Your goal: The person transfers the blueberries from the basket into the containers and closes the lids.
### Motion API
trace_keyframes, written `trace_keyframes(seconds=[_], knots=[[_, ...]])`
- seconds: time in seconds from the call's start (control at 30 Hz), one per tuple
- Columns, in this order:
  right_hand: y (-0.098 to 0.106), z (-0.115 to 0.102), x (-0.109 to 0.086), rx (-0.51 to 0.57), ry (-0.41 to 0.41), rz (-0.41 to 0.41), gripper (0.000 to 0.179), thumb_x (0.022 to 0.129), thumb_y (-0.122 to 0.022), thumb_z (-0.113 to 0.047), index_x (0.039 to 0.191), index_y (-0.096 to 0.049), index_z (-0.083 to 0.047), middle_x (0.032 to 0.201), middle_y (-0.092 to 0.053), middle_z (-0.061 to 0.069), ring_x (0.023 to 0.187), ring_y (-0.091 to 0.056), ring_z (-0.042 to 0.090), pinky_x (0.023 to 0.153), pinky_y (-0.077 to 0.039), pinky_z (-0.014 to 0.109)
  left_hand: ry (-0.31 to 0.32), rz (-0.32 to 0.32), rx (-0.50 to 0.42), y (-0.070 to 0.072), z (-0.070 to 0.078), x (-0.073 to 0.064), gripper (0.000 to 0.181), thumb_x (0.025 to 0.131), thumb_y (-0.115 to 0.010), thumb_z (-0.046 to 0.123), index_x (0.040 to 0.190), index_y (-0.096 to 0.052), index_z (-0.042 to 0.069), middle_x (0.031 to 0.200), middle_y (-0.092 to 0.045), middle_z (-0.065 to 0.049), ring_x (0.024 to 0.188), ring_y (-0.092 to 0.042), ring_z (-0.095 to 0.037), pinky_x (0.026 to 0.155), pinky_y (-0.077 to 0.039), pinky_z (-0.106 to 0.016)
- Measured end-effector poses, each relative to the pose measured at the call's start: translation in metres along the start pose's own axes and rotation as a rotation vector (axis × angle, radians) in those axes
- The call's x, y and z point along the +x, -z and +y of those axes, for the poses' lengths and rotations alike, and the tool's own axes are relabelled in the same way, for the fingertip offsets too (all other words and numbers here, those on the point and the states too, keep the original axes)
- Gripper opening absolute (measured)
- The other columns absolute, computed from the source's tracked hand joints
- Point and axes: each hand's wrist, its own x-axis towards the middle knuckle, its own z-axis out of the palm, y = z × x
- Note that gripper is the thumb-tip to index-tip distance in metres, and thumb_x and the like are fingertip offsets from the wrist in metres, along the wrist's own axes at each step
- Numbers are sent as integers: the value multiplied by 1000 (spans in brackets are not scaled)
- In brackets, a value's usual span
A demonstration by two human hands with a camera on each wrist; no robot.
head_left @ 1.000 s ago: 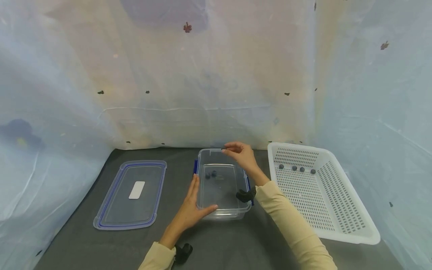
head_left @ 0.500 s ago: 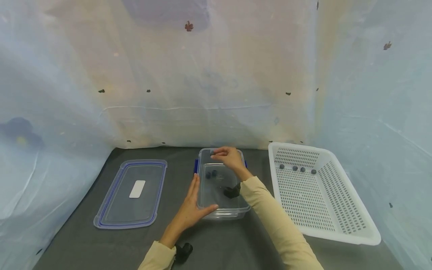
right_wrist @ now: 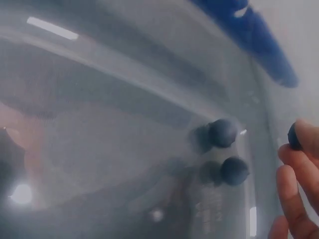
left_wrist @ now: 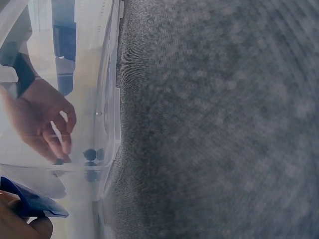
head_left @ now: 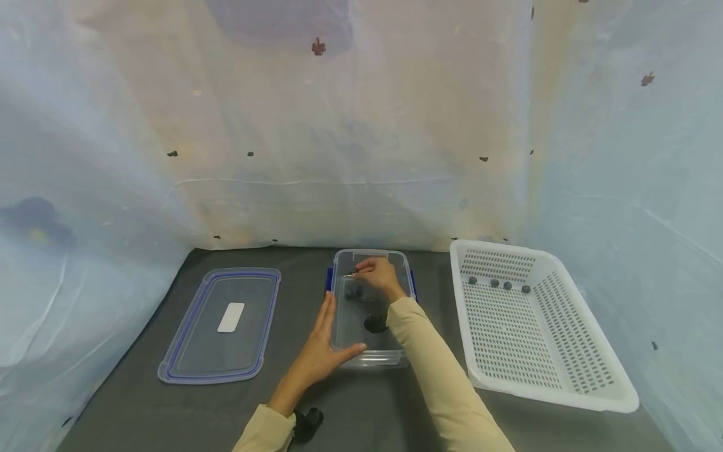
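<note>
A clear plastic box (head_left: pixel 375 359) with blue side clips stands open on the dark cloth. My right hand (head_left: pixel 380 276) reaches down into its far part, thumb and fingertips pinching a blueberry (right_wrist: pixel 293 136). Two blueberries (right_wrist: pixel 228 152) lie on the box floor beside those fingers in the right wrist view. My left hand (head_left: pixel 317 353) rests against the near left corner, fingers straight along the side and thumb over the front rim. In the left wrist view a blue clip (left_wrist: pixel 37 201) shows by the left hand's fingers.
On the right stands a white perforated basket (head_left: pixel 599 402) with several blueberries (head_left: pixel 494 283) near its far end. The box's clear lid (head_left: pixel 194 351), with a blue seal and white label (head_left: pixel 231 317), lies on the left. Patterned sheeting (head_left: pixel 361 125) encloses the back and sides.
My right hand has moved left from the box's far right rim, then lowered into the box with the blueberry. The left hand has stayed in place.
</note>
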Motion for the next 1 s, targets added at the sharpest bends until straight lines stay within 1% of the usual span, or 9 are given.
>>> trace_keyframes(seconds=[0.1, 0.23, 0.4, 0.53, 0.67, 0.8, 1.0], knots=[[-2, 6, 1, -45, -8, 15, 23, 79, -81, -11, 97, -73, 0, 88, -73, 10, 86, -68, 24, 78, -53, 34, 21, -7, -1, 0, 2, -1, 115, 79, -76, 52, 157, 0, 11, 162, 5, -9, 143, -9, -36, 105, -23, -64], [-5, 13, 0, -74, 9, 43, 21, 77, -82, -12, 94, -74, -1, 84, -72, 8, 82, -68, 23, 77, -53, 35, 35, -12, -8, 0, 2, -1, 115, 79, -75, 53, 157, 1, 14, 162, 6, -7, 144, -8, -35, 105, -22, -64], [-8, 20, -3, -98, 4, 55, 19, 76, -82, -11, 91, -74, -2, 80, -72, 6, 72, -66, 17, 66, -52, 29, 36, -16, -8, -1, 1, -1, 115, 80, -75, 52, 157, 1, 14, 162, 7, -6, 144, -8, -36, 105, -23, -65], [-10, 24, -5, -109, -9, 52, 19, 75, -83, -11, 90, -75, -2, 78, -72, 4, 68, -64, 13, 60, -49, 26, 28, -12, -7, -2, 1, -2, 114, 80, -75, 51, 157, 0, 13, 162, 6, -6, 143, -9, -36, 104, -23, -65], [-11, 24, -6, -136, -15, 54, 19, 75, -83, -12, 89, -74, -3, 77, -71, 3, 66, -62, 13, 60, -49, 27, 24, -7, -7, -3, 2, -2, 114, 80, -75, 51, 157, -1, 12, 162, 6, -6, 143, -10, -37, 104, -24, -66], [-11, 22, -7, -154, -17, 44, 19, 77, -83, -13, 90, -74, -3, 78, -71, 4, 68, -62, 15, 62, -50, 28, 27, -7, -4, -3, 1, -1, 114, 80, -75, 52, 157, -1, 12, 162, 6, -6, 143, -10, -37, 104, -24, -66], [-12, 23, -4, -123, -1, 49, 20, 78, -82, -14, 93, -75, -4, 81, -72, 4, 71, -65, 15, 63, -51, 28, 18, -3, -7, -1, 2, -1, 114, 80, -75, 51, 157, -1, 11, 162, 6, -7, 143, -9, -36, 105, -23, -64]])
